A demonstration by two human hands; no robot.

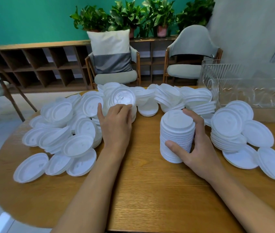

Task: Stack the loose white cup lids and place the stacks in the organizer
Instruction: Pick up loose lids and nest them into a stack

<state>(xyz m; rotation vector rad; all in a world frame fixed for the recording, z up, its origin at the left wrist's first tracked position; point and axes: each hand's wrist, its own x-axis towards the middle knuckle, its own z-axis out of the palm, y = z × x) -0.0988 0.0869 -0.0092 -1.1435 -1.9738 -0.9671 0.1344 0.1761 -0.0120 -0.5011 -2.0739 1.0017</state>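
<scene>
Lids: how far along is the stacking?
One tall stack stands built, held by the right hand. The left hand grips a small stack. Many loose lids lie scattered; the organizer shows no stacks inside yet.

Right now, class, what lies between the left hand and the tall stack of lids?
Only bare table separates left hand and stack; head view.

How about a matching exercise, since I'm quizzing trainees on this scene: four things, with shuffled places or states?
Things:
1. tall stack
2. organizer
3. pillow
4. left hand

Places or states:
A. on a chair
B. grips a short stack
C. held by the right hand
D. clear, far right on the table

Pairs: 1-C, 2-D, 3-A, 4-B
</scene>
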